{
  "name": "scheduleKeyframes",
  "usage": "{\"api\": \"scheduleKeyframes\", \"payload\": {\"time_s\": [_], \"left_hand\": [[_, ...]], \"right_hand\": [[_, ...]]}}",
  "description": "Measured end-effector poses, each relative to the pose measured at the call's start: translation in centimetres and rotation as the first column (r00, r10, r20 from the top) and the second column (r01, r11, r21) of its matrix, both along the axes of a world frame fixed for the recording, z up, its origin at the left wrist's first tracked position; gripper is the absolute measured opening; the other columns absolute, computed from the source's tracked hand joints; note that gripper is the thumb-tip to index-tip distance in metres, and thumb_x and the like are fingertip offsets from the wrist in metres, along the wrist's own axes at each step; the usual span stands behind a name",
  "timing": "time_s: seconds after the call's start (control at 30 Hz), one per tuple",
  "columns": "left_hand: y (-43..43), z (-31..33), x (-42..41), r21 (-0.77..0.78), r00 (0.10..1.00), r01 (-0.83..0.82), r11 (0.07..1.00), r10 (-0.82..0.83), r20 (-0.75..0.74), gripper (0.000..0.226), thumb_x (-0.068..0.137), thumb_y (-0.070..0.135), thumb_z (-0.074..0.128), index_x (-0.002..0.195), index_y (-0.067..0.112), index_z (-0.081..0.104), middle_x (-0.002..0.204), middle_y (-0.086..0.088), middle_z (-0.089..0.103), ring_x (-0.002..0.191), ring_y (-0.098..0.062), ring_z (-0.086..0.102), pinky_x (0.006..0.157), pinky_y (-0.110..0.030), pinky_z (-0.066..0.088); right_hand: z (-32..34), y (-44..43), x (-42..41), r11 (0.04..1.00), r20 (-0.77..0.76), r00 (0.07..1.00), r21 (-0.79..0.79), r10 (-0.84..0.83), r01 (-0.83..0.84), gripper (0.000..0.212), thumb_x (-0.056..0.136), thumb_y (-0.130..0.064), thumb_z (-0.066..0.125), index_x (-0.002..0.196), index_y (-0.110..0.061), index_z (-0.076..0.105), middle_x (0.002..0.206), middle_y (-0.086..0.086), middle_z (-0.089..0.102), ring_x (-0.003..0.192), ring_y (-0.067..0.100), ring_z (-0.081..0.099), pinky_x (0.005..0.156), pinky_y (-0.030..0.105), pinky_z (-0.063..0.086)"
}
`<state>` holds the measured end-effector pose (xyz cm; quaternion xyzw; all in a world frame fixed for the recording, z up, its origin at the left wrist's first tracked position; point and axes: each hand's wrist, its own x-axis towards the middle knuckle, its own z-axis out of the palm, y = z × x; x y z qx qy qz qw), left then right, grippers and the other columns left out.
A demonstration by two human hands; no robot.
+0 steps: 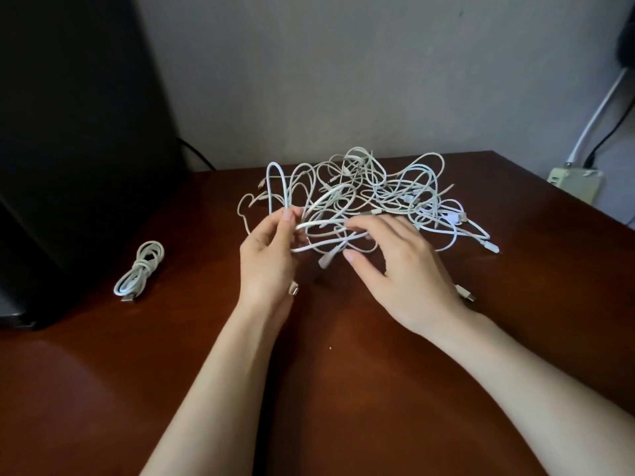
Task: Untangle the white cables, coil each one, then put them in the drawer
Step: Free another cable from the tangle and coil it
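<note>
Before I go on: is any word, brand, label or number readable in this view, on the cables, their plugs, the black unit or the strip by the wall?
No text can be read anywhere.
tangled white cables: no print visible on leads or plugs.
coiled cable: no marking visible.
black unit: dark, no label shows.
power strip: too blurred to tell.

Cable tangle (378, 194) white; coiled cable (139, 269) white (faint bluish cast); table (326, 372) dark reddish-brown; wall (343, 80) grey.

bare table (326, 389) near, cable tangle (388, 190) behind
</note>
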<state>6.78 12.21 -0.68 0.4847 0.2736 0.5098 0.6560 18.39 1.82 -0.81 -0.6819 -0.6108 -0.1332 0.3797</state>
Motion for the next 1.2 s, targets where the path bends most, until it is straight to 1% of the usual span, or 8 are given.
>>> {"api": "scheduleKeyframes", "payload": {"time_s": [0.1, 0.27, 0.33, 0.5, 0.77, 0.83, 0.97, 1.2], "left_hand": [[-0.3, 0.7, -0.3, -0.080, 0.986, 0.148, 0.986, -0.141, 0.092, 0.019, 0.098, 0.013, 0.050, 0.086, 0.011, 0.065, 0.062, 0.002, 0.056, 0.057, -0.006, 0.050, 0.057, -0.019, 0.050], [-0.7, 1.1, -0.3, -0.079, 0.948, 0.308, 0.948, -0.299, 0.107, 0.019, 0.099, 0.016, 0.047, 0.088, 0.015, 0.063, 0.055, 0.008, 0.050, 0.049, -0.001, 0.043, 0.072, -0.024, 0.047], [-1.0, 1.4, -0.3, -0.080, 0.944, 0.316, 0.945, -0.305, 0.124, 0.022, 0.100, 0.019, 0.045, 0.087, 0.015, 0.062, 0.051, 0.008, 0.044, 0.043, -0.001, 0.038, 0.060, -0.020, 0.047], [-1.2, 2.0, -0.5, -0.141, 0.968, 0.252, 0.957, -0.246, 0.053, 0.046, 0.102, 0.042, 0.030, 0.087, 0.012, 0.062, 0.045, 0.006, 0.032, 0.031, -0.002, 0.017, 0.034, -0.016, 0.012], [-0.3, 2.2, -1.5, -0.245, 0.976, 0.208, 0.947, -0.183, 0.122, 0.046, 0.100, 0.043, 0.033, 0.092, 0.009, 0.064, 0.049, 0.004, 0.039, 0.033, -0.004, 0.022, 0.035, -0.016, 0.013], [-0.4, 2.1, -1.5, -0.230, 0.975, 0.215, 0.949, -0.195, 0.109, 0.046, 0.101, 0.042, 0.033, 0.089, 0.010, 0.063, 0.049, 0.005, 0.038, 0.032, -0.003, 0.020, 0.036, -0.017, 0.012], [-0.3, 1.4, -1.1, -0.168, 0.981, 0.165, 0.972, -0.180, -0.074, 0.048, 0.100, 0.043, 0.035, 0.082, 0.010, 0.064, 0.051, 0.004, 0.034, 0.032, -0.003, 0.016, 0.034, -0.012, 0.013], [-0.7, 0.8, -0.6, -0.028, 0.930, 0.151, 0.988, -0.152, -0.333, 0.037, 0.097, 0.037, 0.049, 0.084, 0.010, 0.070, 0.050, 0.004, 0.029, 0.036, -0.006, 0.016, 0.038, -0.015, 0.013]], "right_hand": [[0.2, -0.1, -0.1, 0.998, -0.031, 1.000, 0.066, -0.001, 0.003, 0.038, 0.086, -0.029, 0.056, 0.122, -0.015, 0.056, 0.116, -0.002, 0.060, 0.109, 0.018, 0.053, 0.094, 0.024, 0.037], [0.3, -0.2, 0.4, 0.998, -0.042, 0.999, 0.062, 0.021, -0.019, 0.042, 0.087, -0.028, 0.058, 0.128, -0.019, 0.055, 0.114, -0.001, 0.058, 0.106, 0.015, 0.053, 0.091, 0.022, 0.038], [0.3, -0.3, 0.6, 0.998, -0.066, 0.996, 0.029, 0.052, -0.050, 0.036, 0.088, -0.022, 0.060, 0.123, -0.020, 0.060, 0.105, -0.003, 0.063, 0.089, -0.001, 0.056, 0.078, 0.012, 0.041], [0.6, -0.3, 0.6, 0.993, -0.205, 0.971, 0.045, 0.120, -0.113, 0.020, 0.092, -0.019, 0.059, 0.111, -0.017, 0.066, 0.065, -0.015, 0.055, 0.058, 0.003, 0.054, 0.060, 0.015, 0.041], [3.0, -1.5, -0.5, 0.947, -0.614, 0.738, 0.050, 0.279, -0.316, 0.025, 0.077, -0.011, 0.076, 0.097, -0.024, 0.068, 0.054, 0.015, 0.061, 0.037, 0.003, 0.046, 0.046, 0.010, 0.035], [3.7, -1.7, -0.7, 0.948, -0.698, 0.662, 0.083, 0.275, -0.306, 0.030, 0.078, -0.009, 0.073, 0.104, -0.022, 0.067, 0.052, 0.024, 0.054, 0.032, 0.004, 0.042, 0.041, 0.010, 0.031], [4.4, -1.7, -0.6, 0.951, -0.846, 0.450, 0.193, 0.285, -0.240, 0.009, 0.087, -0.009, 0.062, 0.083, -0.015, 0.068, 0.046, -0.001, 0.053, 0.031, 0.005, 0.037, 0.036, 0.012, 0.029], [4.3, -0.9, 2.5, 0.887, -0.857, -0.255, 0.389, 0.447, 0.248, 0.015, 0.091, -0.010, 0.060, 0.079, -0.001, 0.062, 0.057, 0.001, 0.064, 0.046, 0.002, 0.059, 0.046, 0.008, 0.046]]}}
